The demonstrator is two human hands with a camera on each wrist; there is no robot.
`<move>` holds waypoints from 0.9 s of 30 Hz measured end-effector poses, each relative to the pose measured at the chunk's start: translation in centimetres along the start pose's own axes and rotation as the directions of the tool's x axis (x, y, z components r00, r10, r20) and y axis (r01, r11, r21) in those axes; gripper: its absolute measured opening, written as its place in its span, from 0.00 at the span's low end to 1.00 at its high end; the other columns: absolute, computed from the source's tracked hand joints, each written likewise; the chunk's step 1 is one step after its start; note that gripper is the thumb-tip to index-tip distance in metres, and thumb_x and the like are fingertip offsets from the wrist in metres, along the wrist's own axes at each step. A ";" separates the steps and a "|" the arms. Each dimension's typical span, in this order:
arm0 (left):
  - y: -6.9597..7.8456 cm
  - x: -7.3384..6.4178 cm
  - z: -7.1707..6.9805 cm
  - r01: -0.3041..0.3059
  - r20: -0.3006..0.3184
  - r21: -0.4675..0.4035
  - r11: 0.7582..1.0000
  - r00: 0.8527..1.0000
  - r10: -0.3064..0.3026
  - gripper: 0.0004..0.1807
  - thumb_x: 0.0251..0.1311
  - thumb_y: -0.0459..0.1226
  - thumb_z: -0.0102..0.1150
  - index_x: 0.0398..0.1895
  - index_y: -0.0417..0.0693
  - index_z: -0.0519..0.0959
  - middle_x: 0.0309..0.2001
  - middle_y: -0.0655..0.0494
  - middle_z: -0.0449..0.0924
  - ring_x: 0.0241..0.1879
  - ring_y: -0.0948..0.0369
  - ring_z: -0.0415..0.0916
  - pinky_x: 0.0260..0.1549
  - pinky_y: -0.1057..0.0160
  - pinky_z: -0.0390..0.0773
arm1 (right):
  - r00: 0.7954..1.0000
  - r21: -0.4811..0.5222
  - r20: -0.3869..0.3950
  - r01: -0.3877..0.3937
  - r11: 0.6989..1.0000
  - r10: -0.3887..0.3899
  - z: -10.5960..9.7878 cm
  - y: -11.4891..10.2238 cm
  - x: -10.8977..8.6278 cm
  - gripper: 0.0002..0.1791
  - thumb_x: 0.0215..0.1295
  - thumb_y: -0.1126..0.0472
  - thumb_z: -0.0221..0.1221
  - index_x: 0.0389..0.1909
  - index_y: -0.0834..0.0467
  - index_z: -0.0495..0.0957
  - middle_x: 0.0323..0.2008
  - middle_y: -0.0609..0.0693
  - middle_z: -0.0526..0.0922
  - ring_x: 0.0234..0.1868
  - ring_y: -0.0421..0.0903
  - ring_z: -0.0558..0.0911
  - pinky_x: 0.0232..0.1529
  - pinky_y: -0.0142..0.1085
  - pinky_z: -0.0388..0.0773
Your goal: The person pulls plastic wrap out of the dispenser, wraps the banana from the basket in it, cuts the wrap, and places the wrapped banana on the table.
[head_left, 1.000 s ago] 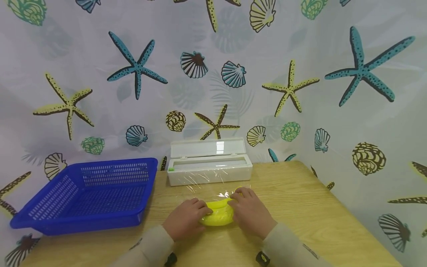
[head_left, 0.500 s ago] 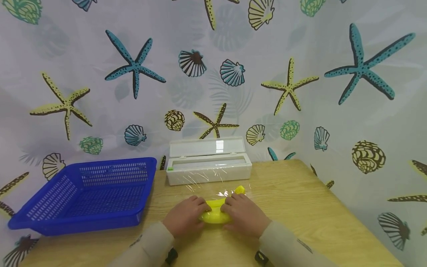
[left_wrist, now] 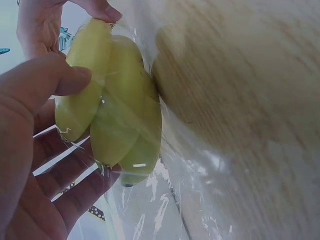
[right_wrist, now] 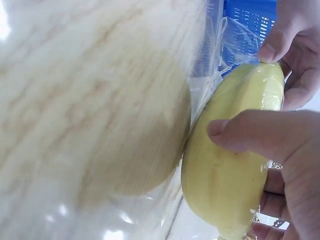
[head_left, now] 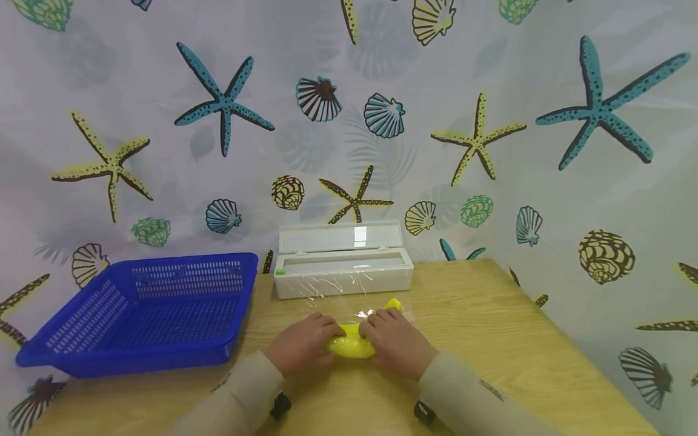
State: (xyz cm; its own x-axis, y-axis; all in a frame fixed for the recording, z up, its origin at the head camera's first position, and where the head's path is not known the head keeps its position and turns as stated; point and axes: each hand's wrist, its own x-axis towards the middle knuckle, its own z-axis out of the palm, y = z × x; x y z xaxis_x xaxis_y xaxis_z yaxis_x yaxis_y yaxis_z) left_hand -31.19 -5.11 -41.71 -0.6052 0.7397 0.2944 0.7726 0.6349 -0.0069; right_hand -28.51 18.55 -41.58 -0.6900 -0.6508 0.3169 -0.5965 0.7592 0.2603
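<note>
A bunch of yellow bananas lies on the table in front of me, partly covered by clear cling film. My left hand grips the bunch at its left end, thumb on the near side and fingers behind the film. At the other end, my right hand holds it the same way, its thumb pressing on a banana. The stem end sticks out beyond the right fingers. From the bunch the film runs toward a white cling film dispenser with its lid raised.
A blue plastic basket with slotted sides stands to the left on the wooden table. Behind the table hangs a white curtain printed with starfish and shells; it also covers the right side.
My right hand has slid left along the bananas, closer to my left hand, so more of the stem end shows. The left hand keeps about the same place.
</note>
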 end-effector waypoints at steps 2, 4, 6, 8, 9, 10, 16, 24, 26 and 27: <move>-0.2 0.1 -0.1 0.012 0.004 -0.030 0.999 1.000 -0.012 0.20 0.55 0.41 0.66 0.52 0.49 0.82 0.49 0.57 0.84 0.51 0.58 0.80 0.56 0.58 0.81 | 1.000 0.007 0.013 -0.009 1.000 0.009 -0.1 0.2 0.2 0.18 0.51 0.55 0.70 0.41 0.50 0.76 0.41 0.44 0.81 0.46 0.45 0.77 0.57 0.43 0.74; -0.3 0.1 -0.2 0.027 0.003 -0.065 0.997 1.000 -0.027 0.20 0.56 0.42 0.66 0.52 0.48 0.82 0.49 0.56 0.84 0.50 0.58 0.80 0.55 0.58 0.81 | 1.000 0.012 0.020 -0.014 1.000 0.014 -0.2 0.3 0.5 0.18 0.51 0.55 0.69 0.42 0.50 0.76 0.41 0.44 0.82 0.46 0.45 0.77 0.57 0.43 0.73; -0.5 0.2 -0.2 0.045 0.008 -0.093 0.995 0.999 -0.044 0.20 0.58 0.43 0.65 0.53 0.48 0.82 0.48 0.56 0.85 0.49 0.59 0.81 0.54 0.58 0.82 | 1.000 0.014 0.019 -0.014 1.000 0.014 -0.4 0.5 0.6 0.19 0.50 0.54 0.70 0.43 0.50 0.78 0.42 0.44 0.83 0.45 0.45 0.78 0.57 0.43 0.73; -0.6 0.2 -0.3 0.066 0.017 -0.121 0.991 0.998 -0.064 0.20 0.60 0.44 0.65 0.54 0.48 0.81 0.49 0.56 0.85 0.49 0.59 0.80 0.53 0.58 0.82 | 1.000 0.010 0.016 -0.005 1.000 0.005 -0.7 0.6 0.8 0.19 0.50 0.52 0.70 0.44 0.50 0.79 0.42 0.44 0.84 0.46 0.46 0.79 0.58 0.43 0.73; -0.6 0.1 -0.3 0.077 0.022 -0.136 0.988 0.997 -0.074 0.20 0.61 0.44 0.64 0.55 0.48 0.81 0.49 0.56 0.85 0.49 0.59 0.80 0.53 0.57 0.82 | 1.000 0.009 0.017 -0.001 1.000 0.000 -0.8 0.7 0.8 0.19 0.51 0.51 0.70 0.44 0.50 0.79 0.42 0.44 0.84 0.46 0.46 0.79 0.58 0.43 0.73; -0.7 0.1 -0.3 0.088 0.028 -0.152 0.985 0.996 -0.084 0.21 0.62 0.44 0.64 0.56 0.49 0.81 0.50 0.56 0.85 0.49 0.59 0.80 0.53 0.57 0.81 | 1.000 0.014 0.019 0.001 1.000 -0.001 -0.9 0.7 0.9 0.19 0.51 0.51 0.70 0.44 0.50 0.79 0.42 0.44 0.84 0.46 0.45 0.79 0.58 0.43 0.73; -0.9 0.2 -0.4 0.168 0.057 -0.264 0.950 0.986 -0.158 0.23 0.66 0.44 0.61 0.62 0.51 0.76 0.57 0.55 0.83 0.56 0.57 0.80 0.60 0.53 0.79 | 0.999 0.063 0.043 -0.010 0.998 0.007 -1.5 1.1 1.2 0.20 0.53 0.51 0.70 0.46 0.51 0.81 0.42 0.44 0.83 0.46 0.45 0.79 0.61 0.44 0.73; -1.3 0.5 -0.6 0.273 0.095 -0.434 0.859 0.962 -0.258 0.18 0.69 0.39 0.54 0.61 0.50 0.74 0.54 0.53 0.82 0.48 0.60 0.78 0.55 0.52 0.81 | 0.994 0.245 0.068 -0.094 0.965 0.080 -1.4 1.9 1.9 0.25 0.56 0.53 0.69 0.55 0.53 0.77 0.49 0.48 0.82 0.49 0.46 0.80 0.58 0.43 0.78; -1.5 0.6 -0.4 0.299 0.097 -0.477 0.826 0.952 -0.289 0.18 0.71 0.39 0.52 0.62 0.51 0.73 0.56 0.52 0.80 0.49 0.60 0.77 0.55 0.52 0.80 | 0.993 0.296 0.070 -0.110 0.949 0.094 -1.3 2.1 2.1 0.26 0.58 0.55 0.68 0.57 0.54 0.74 0.51 0.49 0.83 0.50 0.45 0.81 0.58 0.42 0.79; -1.6 0.6 -0.3 0.311 0.097 -0.495 0.811 0.948 -0.304 0.18 0.71 0.39 0.51 0.62 0.51 0.72 0.57 0.52 0.79 0.50 0.59 0.77 0.56 0.51 0.79 | 0.993 0.319 0.071 -0.115 0.941 0.098 -1.2 2.3 2.2 0.26 0.59 0.55 0.68 0.58 0.55 0.73 0.52 0.49 0.83 0.50 0.45 0.81 0.57 0.42 0.81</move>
State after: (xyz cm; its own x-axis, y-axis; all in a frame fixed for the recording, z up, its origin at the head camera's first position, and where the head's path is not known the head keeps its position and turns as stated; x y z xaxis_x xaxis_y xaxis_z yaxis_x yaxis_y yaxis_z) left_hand -32.70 -5.72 -41.21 -0.8272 0.5293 0.1888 0.5336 0.6343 0.5595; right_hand -30.89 18.83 -39.17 -0.7722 -0.5725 0.2756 -0.6123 0.7863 -0.0823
